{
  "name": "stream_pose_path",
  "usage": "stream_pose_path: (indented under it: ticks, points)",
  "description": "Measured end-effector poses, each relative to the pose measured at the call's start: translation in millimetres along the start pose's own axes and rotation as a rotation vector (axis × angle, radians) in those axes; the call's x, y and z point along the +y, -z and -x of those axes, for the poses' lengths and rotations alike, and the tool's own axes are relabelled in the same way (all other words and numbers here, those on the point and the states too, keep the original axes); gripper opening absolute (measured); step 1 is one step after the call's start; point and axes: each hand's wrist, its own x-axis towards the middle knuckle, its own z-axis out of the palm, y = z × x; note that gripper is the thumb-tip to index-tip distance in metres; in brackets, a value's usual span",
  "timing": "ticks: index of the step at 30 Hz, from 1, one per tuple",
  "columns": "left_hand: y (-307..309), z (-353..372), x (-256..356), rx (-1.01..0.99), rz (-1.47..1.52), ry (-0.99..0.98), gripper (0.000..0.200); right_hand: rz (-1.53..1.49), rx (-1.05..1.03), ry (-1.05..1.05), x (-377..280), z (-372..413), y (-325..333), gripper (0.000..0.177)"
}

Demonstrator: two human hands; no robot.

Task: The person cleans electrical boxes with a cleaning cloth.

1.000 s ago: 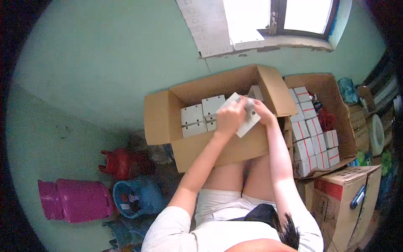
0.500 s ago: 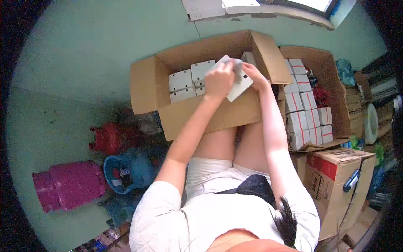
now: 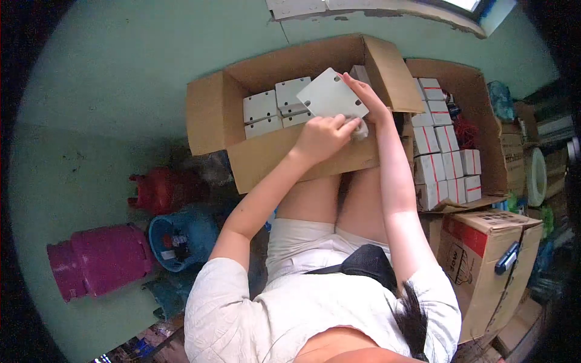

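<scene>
A white square box (image 3: 330, 97) with dark holes near its edges is tilted above an open cardboard carton (image 3: 302, 160). My right hand (image 3: 370, 101) grips its right side, fingers along the edge. At its near edge is my left hand (image 3: 327, 138), fingers closed on a crumpled pale cloth (image 3: 361, 129). The cloth is partly hidden by those fingers. Inside the carton, to the left of the held box, similar white boxes (image 3: 260, 106) are stacked in rows.
To the right, a second carton (image 3: 493, 145) holds several white boxes with red stripes (image 3: 428, 139). A closed carton (image 3: 484, 266) with a dark blue object (image 3: 507, 259) on it stands nearer. Purple (image 3: 100, 260), blue (image 3: 181, 239) and red (image 3: 160, 190) gas cylinders are at left.
My left hand has moved with the cloth from the box's upper face down to its near edge. The box has turned, showing more of its face; my right hand stays on its right side.
</scene>
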Motion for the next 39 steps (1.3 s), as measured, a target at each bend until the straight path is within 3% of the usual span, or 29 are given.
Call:
stream_pose_path:
  ticks: [2,3,4,6,7,8,10,12,14,15,17,18,21,24,28,33,34,36,37,39]
  points:
    - [-3,5,-14,0.025,-0.089,0.119,0.029,-0.006,-0.036,0.130,5,5,1,0.065]
    - [10,-2,-21,-0.043,-0.138,0.299,0.029,-0.008,-0.033,0.129,7,4,4,0.065]
    - [9,-1,-31,-0.046,-0.138,0.298,0.029,0.055,0.009,0.094,8,2,5,0.065]
    - [12,-2,-47,0.175,-0.144,0.540,0.030,0.113,0.045,0.071,9,-3,6,0.065]
    - [9,1,-43,0.097,-0.106,0.567,0.030,0.082,0.062,0.094,10,-3,7,0.064]
    - [14,1,-38,0.100,-0.110,0.570,0.030,0.053,0.079,0.115,6,-1,3,0.062]
    - [24,2,-29,0.045,-0.048,0.347,0.030,0.053,0.159,0.194,5,8,-6,0.067]
    - [35,-2,-31,0.046,-0.028,0.410,0.030,0.045,0.248,0.283,6,7,-7,0.072]
    - [47,-4,-44,0.228,0.050,0.546,0.029,0.186,0.327,0.471,25,-4,3,0.073]
    - [54,-5,-51,0.260,0.088,0.543,0.028,0.184,0.333,0.468,30,-4,4,0.073]
    - [57,-7,-59,0.296,0.089,0.523,0.028,0.207,0.513,0.704,35,-8,2,0.062]
    - [60,-11,-61,0.336,0.083,0.505,0.028,0.208,0.516,0.710,29,-5,-5,0.062]
    - [66,-25,-49,0.339,0.160,0.520,0.027,0.533,0.787,0.810,31,6,-31,0.049]
    - [59,-39,-40,0.311,0.156,0.551,0.027,0.600,0.680,0.868,36,10,-38,0.049]
    - [36,-49,-28,0.221,0.153,0.575,0.027,0.579,0.732,0.923,41,10,-35,0.046]
    - [41,-53,-2,0.108,0.052,0.244,0.023,0.620,0.720,0.867,46,13,-30,0.043]
    - [41,-55,-13,0.103,0.051,0.246,0.023,0.676,0.753,0.854,44,14,-32,0.043]
    - [43,-59,-38,0.160,0.063,0.468,0.023,0.656,0.752,0.936,43,14,-33,0.043]
    - [45,-59,-46,0.088,0.041,0.538,0.023,0.638,0.743,0.940,43,16,-34,0.043]
    - [40,-57,-12,0.052,0.073,0.451,0.025,0.668,0.745,0.861,47,12,-31,0.042]
